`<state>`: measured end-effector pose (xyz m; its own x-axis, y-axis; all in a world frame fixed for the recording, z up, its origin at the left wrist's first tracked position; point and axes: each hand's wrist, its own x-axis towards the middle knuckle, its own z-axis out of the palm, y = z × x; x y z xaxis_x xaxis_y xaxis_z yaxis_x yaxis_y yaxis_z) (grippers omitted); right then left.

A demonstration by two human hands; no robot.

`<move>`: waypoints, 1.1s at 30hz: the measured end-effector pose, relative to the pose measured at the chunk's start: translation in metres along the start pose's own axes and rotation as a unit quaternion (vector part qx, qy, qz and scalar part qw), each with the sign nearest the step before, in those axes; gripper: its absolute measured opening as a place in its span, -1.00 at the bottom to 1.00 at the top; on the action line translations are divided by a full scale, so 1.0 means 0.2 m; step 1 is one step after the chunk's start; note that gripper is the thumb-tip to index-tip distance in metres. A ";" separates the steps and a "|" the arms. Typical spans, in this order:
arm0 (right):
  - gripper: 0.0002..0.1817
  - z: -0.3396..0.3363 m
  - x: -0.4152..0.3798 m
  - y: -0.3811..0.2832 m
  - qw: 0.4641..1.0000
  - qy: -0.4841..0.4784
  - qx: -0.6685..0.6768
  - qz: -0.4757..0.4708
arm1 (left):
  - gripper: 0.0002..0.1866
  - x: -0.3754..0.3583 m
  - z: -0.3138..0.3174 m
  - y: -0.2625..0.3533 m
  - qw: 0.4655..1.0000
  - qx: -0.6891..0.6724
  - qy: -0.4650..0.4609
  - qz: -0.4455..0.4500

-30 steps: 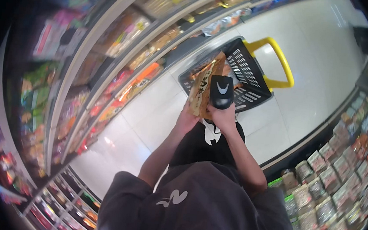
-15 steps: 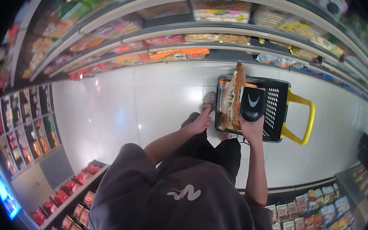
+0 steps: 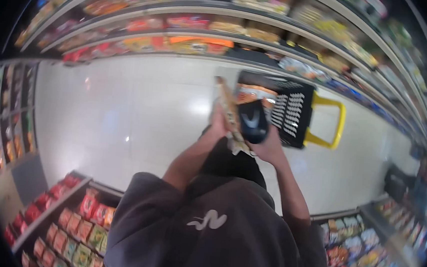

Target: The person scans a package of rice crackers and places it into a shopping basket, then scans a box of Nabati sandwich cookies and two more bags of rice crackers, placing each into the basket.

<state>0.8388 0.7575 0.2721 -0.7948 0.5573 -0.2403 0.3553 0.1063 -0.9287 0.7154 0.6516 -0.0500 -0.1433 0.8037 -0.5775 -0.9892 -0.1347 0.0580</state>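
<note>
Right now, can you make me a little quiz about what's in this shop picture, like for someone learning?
1. True or false: the basket on the floor has a yellow handle.
2. Which hand holds the black scanner-like device? A) left hand B) right hand C) neither
3. Fill in: the left hand grips the edge of a flat snack ____.

Key:
1. True. The basket is black, its handle yellow.
2. B. The right hand holds it, right beside the packet.
3. Packet. It is held up over the white floor, near the basket.
</note>
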 end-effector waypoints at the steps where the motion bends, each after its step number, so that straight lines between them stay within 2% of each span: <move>1: -0.51 -0.01 -0.05 0.04 0.998 -0.051 -0.020 0.034 | -0.40 -0.10 0.15 0.00 1.000 -0.011 -0.011 -0.001; 2: -0.47 0.00 -0.13 -0.03 0.997 0.056 -0.017 -0.055 | -0.41 -0.20 0.28 -0.02 1.000 -0.021 -0.019 -0.001; 3: -0.45 -0.01 -0.16 0.08 0.999 -0.027 -0.023 0.000 | -0.42 -0.25 0.28 -0.04 0.999 -0.013 -0.038 0.009; 4: -0.47 -0.02 -0.22 0.07 0.999 -0.031 -0.007 0.027 | -0.43 -0.28 0.29 -0.08 0.998 -0.003 -0.057 0.020; 6: -0.69 -0.04 -0.31 -0.03 0.999 -0.012 -0.023 0.038 | -0.45 -0.36 0.36 -0.15 0.996 -0.007 -0.050 0.072; 7: -0.69 -0.06 -0.36 -0.06 0.999 0.005 -0.022 0.038 | -0.33 -0.29 0.27 -0.17 0.995 -0.023 -0.080 0.063; 8: -0.70 -0.07 -0.41 -0.08 0.999 -0.003 -0.044 0.007 | -0.35 -0.17 0.06 -0.17 0.982 0.017 -0.183 0.035; 14: -0.68 -0.05 -0.58 -0.11 0.995 0.005 -0.055 -0.084 | -0.38 -0.36 0.38 -0.40 0.982 0.073 -0.176 0.017; 17: -0.65 -0.10 -0.66 -0.19 0.998 0.021 0.013 -0.063 | -0.40 -0.46 0.52 -0.40 0.982 0.094 -0.161 0.010; 19: -0.55 -0.17 -0.73 -0.24 0.996 0.019 0.079 -0.033 | -0.41 -0.49 0.64 -0.31 0.982 0.107 -0.154 0.008; 20: -0.54 -0.17 -0.74 -0.17 0.992 0.051 0.098 -0.060 | -0.42 -0.51 0.68 -0.31 0.982 0.113 -0.151 0.008; 22: -0.60 -0.23 -0.78 -0.08 0.983 0.049 0.175 -0.032 | -0.43 -0.46 0.62 -0.28 0.975 0.134 -0.174 0.025; 23: -0.65 -0.18 -0.74 0.17 0.977 0.149 0.132 -0.077 | -0.45 -0.40 0.53 -0.27 0.968 0.152 -0.194 0.039; 24: -0.64 -0.26 -0.76 0.08 0.983 0.120 0.122 -0.060 | -0.46 -0.35 0.43 -0.26 0.961 0.170 -0.212 0.052; 26: -0.51 -0.29 -0.75 0.16 0.986 0.151 0.075 -0.005 | -0.49 -0.28 0.32 -0.23 0.943 0.209 -0.249 0.078; 27: -0.51 -0.27 -0.74 0.20 0.985 0.151 0.079 -0.008 | -0.51 -0.28 0.30 -0.22 0.932 0.228 -0.265 0.090; 28: -0.43 -0.26 -0.73 0.23 0.983 0.148 0.096 0.054 | -0.51 -0.27 0.28 -0.21 0.931 0.232 -0.265 0.092; 29: -0.35 -0.25 -0.71 0.26 0.976 0.144 0.112 0.115 | -0.53 -0.29 0.32 -0.22 0.941 0.155 -0.295 0.054; 30: -0.35 -0.22 -0.71 0.28 0.976 0.143 0.115 0.113 | -0.55 -0.30 0.34 -0.24 0.943 0.076 -0.322 0.016; 32: -0.69 -0.16 -0.68 0.32 0.978 0.183 0.101 0.016 | -0.55 -0.30 0.37 -0.25 0.943 0.061 -0.326 0.004; 33: -0.70 -0.13 -0.66 0.37 0.977 0.174 0.119 0.010 | -0.55 -0.30 0.37 -0.24 0.943 0.044 -0.330 -0.007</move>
<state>0.9821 0.7135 0.2431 -0.5586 0.8079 -0.1877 0.2115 -0.0801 -0.9741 0.7700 0.6532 0.0423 -0.0895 0.9946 0.0520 -0.9858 -0.0959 0.1376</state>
